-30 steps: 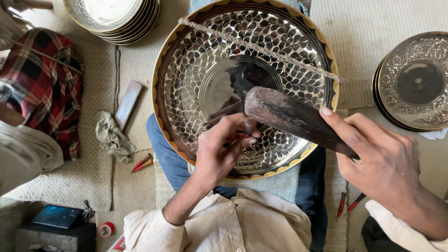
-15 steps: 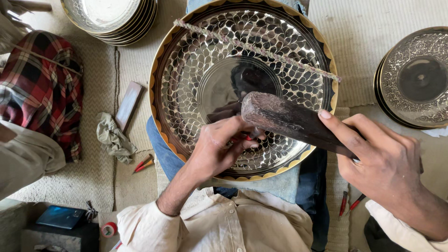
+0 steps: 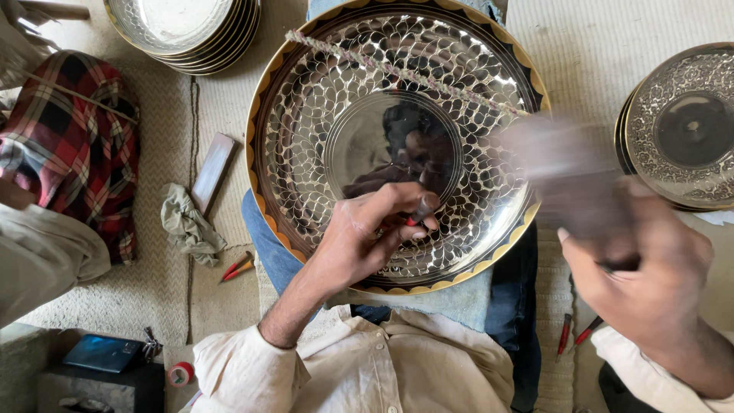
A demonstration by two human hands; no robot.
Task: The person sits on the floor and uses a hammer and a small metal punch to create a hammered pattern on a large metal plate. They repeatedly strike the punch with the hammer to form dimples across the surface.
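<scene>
The left hand [image 3: 367, 241] pinches a small dark punch [image 3: 423, 208], its tip set on the lower inner wall of the big engraved metal tray [image 3: 306, 92] lying on the lap; the punch's long axis tilts up and right. The right hand [image 3: 650, 283] grips a blurred mallet [image 3: 562, 168], head aimed up-left over the tray's right rim. A twisted cord [image 3: 397, 73] crosses the tray. Stacked plates [image 3: 680, 130] sit right, on the floor.

one large engraved tray [image 3: 306, 99], two plate stacks [image 3: 187, 34], two hands [image 3: 359, 241]

The person wears a cream buttoned shirt [image 3: 397, 367], sleeves rolled, and blue jeans [image 3: 267, 245].
</scene>
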